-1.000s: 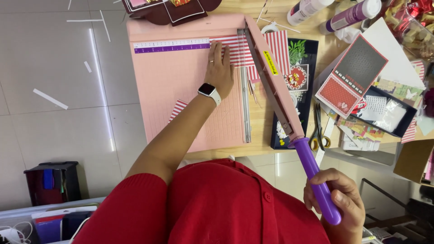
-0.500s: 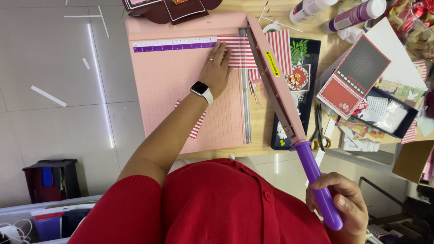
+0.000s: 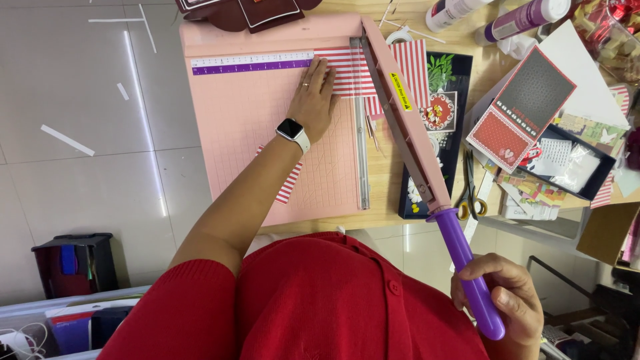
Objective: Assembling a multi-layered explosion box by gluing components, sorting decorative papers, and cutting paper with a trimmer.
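Left hand (image 3: 319,93) pressing striped paper (image 3: 347,70), right hand (image 3: 507,303) gripping purple cutter handle (image 3: 467,270)

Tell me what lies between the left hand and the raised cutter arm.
In the head view, striped paper runs from under the left hand across the metal cutting edge to beneath the raised cutter arm; nothing else lies between.

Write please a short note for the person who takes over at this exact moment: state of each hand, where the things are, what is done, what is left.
Left hand: flat, fingers pressing the red-and-white striped paper onto the pink paper trimmer, beside the cutting edge.
Right hand: closed around the purple handle; the blade arm is raised, angled away from the board.
Striped paper lies under the ruler strip and sticks out past the cutting edge.
Done: paper placed and held.
Left: the cut; the paper looks still in one piece.
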